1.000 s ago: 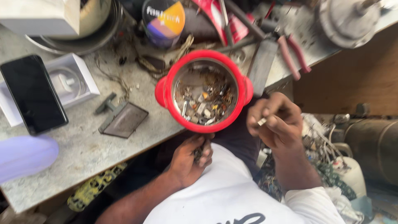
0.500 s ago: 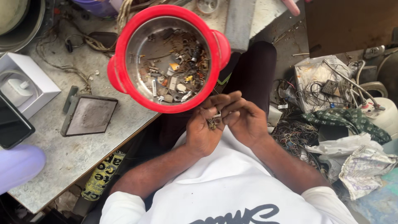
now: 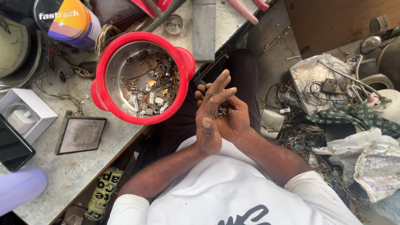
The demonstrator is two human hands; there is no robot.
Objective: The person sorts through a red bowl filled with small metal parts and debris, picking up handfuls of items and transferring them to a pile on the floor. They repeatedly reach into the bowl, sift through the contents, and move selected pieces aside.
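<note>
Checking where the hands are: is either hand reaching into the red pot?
No, both the left hand and right hand are together over the lap, beside the red pot, cupping small metal parts.

A white box (image 3: pixel 25 113), a dark phone (image 3: pixel 12 146) and a grey square plate (image 3: pixel 81 134) are seen on the bench (image 3: pixel 62 175), with tangled wires (image 3: pixel 308 137) heaped on the floor.

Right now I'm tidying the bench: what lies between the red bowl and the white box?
In the head view, loose tangled wire on grey benchtop lies between the red bowl and white box.
</note>
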